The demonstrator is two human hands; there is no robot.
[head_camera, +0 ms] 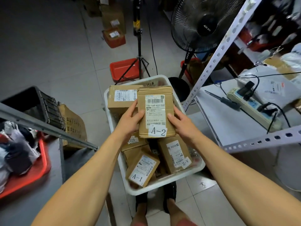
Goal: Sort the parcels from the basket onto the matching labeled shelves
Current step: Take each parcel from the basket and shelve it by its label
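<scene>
Hidden, cropped and unreadable parts

The fingers of both hands are hidden behind the held parcel (156, 111); only the thumbs are seen. The basket (164, 183) floor is covered by parcels, and the small print on their labels cannot be read. The red tray (39, 170) is cut off by the left edge, the shelf contents (276, 30) at upper right are blurred.
</scene>
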